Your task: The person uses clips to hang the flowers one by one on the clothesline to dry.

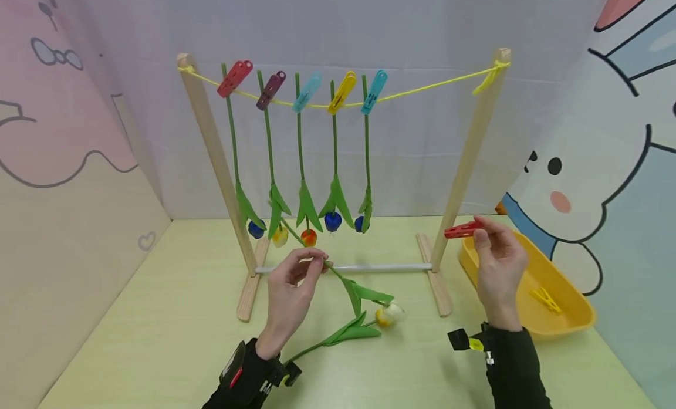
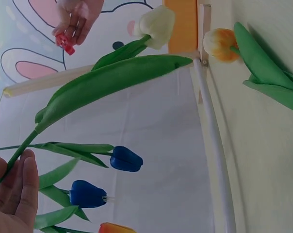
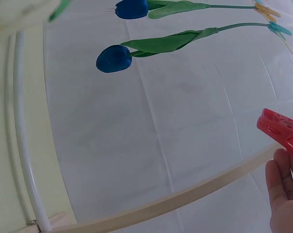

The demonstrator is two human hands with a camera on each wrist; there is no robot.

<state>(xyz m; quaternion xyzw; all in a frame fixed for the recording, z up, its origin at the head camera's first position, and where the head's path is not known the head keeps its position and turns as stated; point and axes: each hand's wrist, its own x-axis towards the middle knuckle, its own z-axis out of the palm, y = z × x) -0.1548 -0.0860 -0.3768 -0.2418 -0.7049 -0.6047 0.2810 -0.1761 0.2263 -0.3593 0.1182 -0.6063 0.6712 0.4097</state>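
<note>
My left hand [image 1: 296, 286] pinches the green stem of an artificial white tulip [image 1: 395, 311], whose bloom points down to the right. In the left wrist view, the stem runs between thumb and fingers of the left hand [image 2: 20, 194], with the white bloom [image 2: 157, 26] at the far end. My right hand [image 1: 502, 268] holds a red clothespin [image 1: 460, 230] between thumb and fingers, beside the right post. The clothespin [image 3: 278, 127] also shows in the right wrist view. A yellow-orange and white tulip [image 2: 221, 45] lies on the table below the held one.
Several tulips hang upside down from a yellow string [image 1: 422, 89], fixed by coloured clothespins such as a yellow one [image 1: 342, 93]. The string spans two wooden posts [image 1: 475, 145] joined by a white bar [image 1: 380, 269]. At right, a yellow tray [image 1: 567, 325] contains a yellow clothespin [image 1: 546, 300].
</note>
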